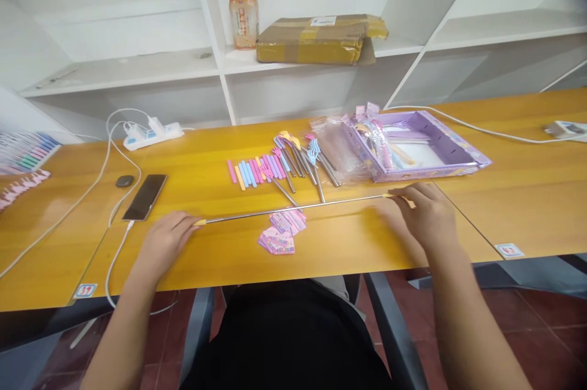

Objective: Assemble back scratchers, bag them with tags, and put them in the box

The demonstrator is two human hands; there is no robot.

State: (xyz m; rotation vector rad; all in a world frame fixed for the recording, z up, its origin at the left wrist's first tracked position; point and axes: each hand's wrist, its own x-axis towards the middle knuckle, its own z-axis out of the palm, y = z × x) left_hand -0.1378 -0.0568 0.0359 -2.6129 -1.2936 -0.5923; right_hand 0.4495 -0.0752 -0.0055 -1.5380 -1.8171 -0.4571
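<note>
2 hands: the left hand (166, 242) and the right hand (430, 213) were well apart, with a long, thin metal rod (275, 211) stretched between them.
Left grip: fingers closed on the rod's yellow end.
Right grip: fingers pinched together on the opposite end, also yellow.
Rod: it ran nearly level above the front of the wooden table (343, 240), its right end slightly farther from the body.
Cards: pink and purple, they lay in 2 overlapping groups (280, 238) below the rod's middle.
Coloured tubes: a row of pink, yellow, blue and purple pieces (247, 173) lay beyond the rod.
Hand-shaped heads: several on metal shafts (300, 161) lay to the right of the row.
Purple tray: this open box (458, 138) held packaged items, with clear bags (337, 144) beside it.
Table's left: a phone (145, 197) lay near a white power strip (156, 136).
Shelf: an orange drink bottle (244, 18) stood beside a taped carton (312, 43).
</note>
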